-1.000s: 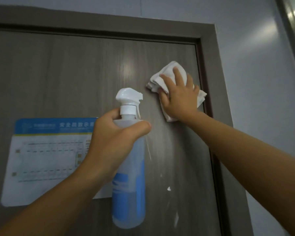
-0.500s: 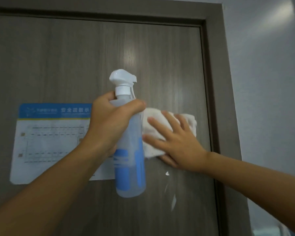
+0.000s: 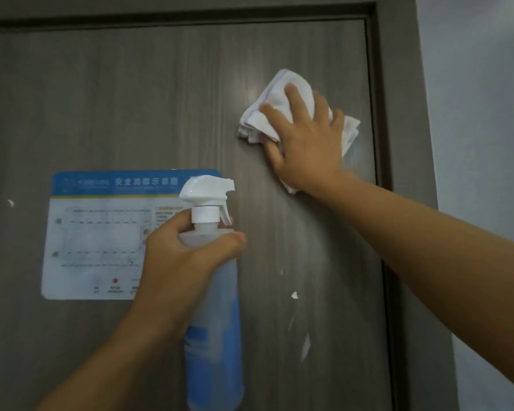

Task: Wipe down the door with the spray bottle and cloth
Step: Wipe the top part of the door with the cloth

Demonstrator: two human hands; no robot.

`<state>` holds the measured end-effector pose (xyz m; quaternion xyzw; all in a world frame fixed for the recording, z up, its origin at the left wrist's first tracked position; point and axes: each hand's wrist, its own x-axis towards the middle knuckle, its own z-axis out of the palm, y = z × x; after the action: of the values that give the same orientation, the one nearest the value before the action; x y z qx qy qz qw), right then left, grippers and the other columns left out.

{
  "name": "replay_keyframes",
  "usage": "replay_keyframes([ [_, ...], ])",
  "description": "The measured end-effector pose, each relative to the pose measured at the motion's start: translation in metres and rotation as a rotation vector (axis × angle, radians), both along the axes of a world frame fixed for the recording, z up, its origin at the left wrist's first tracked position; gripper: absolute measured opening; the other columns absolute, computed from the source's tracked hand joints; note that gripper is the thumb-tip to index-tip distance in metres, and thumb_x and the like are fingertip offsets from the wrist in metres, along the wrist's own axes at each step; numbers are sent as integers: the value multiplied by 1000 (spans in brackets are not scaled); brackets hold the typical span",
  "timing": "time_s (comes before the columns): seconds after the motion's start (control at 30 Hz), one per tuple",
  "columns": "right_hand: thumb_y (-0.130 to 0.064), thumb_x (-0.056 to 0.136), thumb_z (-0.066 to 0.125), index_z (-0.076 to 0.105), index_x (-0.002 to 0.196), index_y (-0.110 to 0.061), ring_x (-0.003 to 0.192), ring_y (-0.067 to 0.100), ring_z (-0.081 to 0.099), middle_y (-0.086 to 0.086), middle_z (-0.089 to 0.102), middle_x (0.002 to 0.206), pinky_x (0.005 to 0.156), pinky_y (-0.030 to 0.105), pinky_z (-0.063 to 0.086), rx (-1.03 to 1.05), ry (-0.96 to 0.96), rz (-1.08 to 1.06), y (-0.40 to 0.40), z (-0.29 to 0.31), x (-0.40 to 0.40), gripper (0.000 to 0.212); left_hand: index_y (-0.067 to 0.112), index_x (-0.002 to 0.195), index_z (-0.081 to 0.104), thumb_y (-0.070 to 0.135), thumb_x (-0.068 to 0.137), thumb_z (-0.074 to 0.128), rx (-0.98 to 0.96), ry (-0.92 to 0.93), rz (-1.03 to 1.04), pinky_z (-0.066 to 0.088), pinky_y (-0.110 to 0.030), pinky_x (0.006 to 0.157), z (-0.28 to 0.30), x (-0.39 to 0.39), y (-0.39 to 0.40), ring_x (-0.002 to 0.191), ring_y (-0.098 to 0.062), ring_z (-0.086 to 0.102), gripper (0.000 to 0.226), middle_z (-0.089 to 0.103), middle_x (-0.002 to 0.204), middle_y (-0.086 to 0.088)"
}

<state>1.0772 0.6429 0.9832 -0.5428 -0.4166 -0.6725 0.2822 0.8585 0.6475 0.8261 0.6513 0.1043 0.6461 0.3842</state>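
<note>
The fingers (image 3: 291,99) of the right hand (image 3: 304,143) lie spread and nearly straight on a crumpled white cloth (image 3: 267,114), and they press it flat against the grey-brown wood-grain door (image 3: 131,99), high up and near the dark door frame (image 3: 398,114) on the right. The left hand (image 3: 187,259) is curled around the neck of a translucent plastic spray bottle with a white trigger head and blue label (image 3: 212,292). It holds the bottle upright in front of the door, lower than the cloth. No finger seems to be on the trigger.

To the left of the bottle, a white and blue printed notice (image 3: 101,232) is fixed on the door. Below the cloth, some small white flecks (image 3: 294,295) show on the panel.

To wipe well, I think the palm should keep an even pressure and the strokes should overlap, going right up to the frame edge and then down over the flecks. The bottle should stay away from the cloth's path, and the wet cloth should probably go around the notice and not over it.
</note>
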Motion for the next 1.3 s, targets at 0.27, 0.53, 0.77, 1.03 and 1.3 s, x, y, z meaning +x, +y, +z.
replay_keyframes([
  [0.27, -54, 99, 45, 49, 152, -35, 143, 52, 35, 13, 33, 166, 106, 63, 32, -112, -71, -19, -15, -59, 19, 56, 15, 88, 77, 3, 70, 84, -70, 109, -176, 53, -19, 59, -69, 12, -14, 65, -10, 66, 22, 73, 80, -14],
  [0.53, -57, 102, 41, 48, 154, -32, 143, 53, 33, 16, 32, 167, 107, 65, 32, -208, -57, -95, -31, -95, 26, 58, 14, 84, 73, 15, 59, 78, -100, 164, -237, 53, -26, 61, -95, 5, -7, 64, -11, 65, 25, 72, 76, -12],
  [0.77, -63, 103, 34, 38, 159, -35, 149, 54, 23, 15, 22, 171, 112, 69, 28, -274, 59, -160, -36, -99, 13, 63, 16, 88, 75, 15, 59, 79, -124, 132, -283, 53, -23, 60, -110, -16, -7, 65, -12, 65, 29, 72, 78, -13],
  [1.03, -64, 103, 32, 35, 160, -36, 150, 55, 20, 15, 19, 171, 115, 72, 24, -298, 122, -165, -39, -105, 4, 65, 11, 82, 71, 8, 63, 80, -142, 173, -295, 50, -25, 56, -134, -26, -18, 59, -10, 59, 22, 66, 68, -11],
  [1.3, -64, 103, 35, 36, 160, -37, 151, 53, 21, 14, 20, 171, 114, 72, 24, -283, 111, -140, -38, -107, 10, 63, 11, 82, 70, -1, 69, 81, -163, 152, -220, 51, -23, 57, -137, -13, -33, 60, -10, 60, 21, 66, 76, -19],
])
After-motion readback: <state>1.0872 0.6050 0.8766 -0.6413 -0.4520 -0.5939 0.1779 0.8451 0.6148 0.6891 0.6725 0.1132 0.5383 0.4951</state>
